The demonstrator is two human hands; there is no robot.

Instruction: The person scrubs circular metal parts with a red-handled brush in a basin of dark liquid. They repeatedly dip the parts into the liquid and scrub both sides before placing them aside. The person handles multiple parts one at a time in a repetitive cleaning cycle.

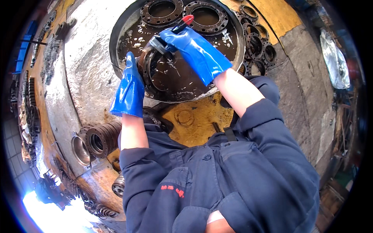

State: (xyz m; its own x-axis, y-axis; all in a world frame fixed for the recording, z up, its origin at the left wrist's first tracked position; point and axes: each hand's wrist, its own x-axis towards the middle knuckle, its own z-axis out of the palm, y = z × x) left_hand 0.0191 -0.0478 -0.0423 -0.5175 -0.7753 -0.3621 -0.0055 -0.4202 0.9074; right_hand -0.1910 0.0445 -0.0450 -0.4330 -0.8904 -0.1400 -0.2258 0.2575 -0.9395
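Observation:
My left hand [130, 91], in a long blue rubber glove, grips the outer left side of a dark metal flange ring [147, 73]. The ring is tilted up at the near left inside a round basin [113, 48] of murky brown liquid. My right hand [198, 52], gloved the same way, is closed around a black tool [159, 44] with a red-ended handle [188, 19]. Its grey-black working end is at the ring's upper edge; blur hides its exact kind. Two more flange rings, one on the left [144, 11] and one on the right [223, 24], lie at the basin's far side.
Several dark rings [254, 44] are piled outside the basin's right rim. A row of stacked rings [110, 134] and a shiny metal ring [79, 149] stand at the near left. A yellow surface [194, 120] lies before my lap. A silvery plastic bag [334, 60] is far right.

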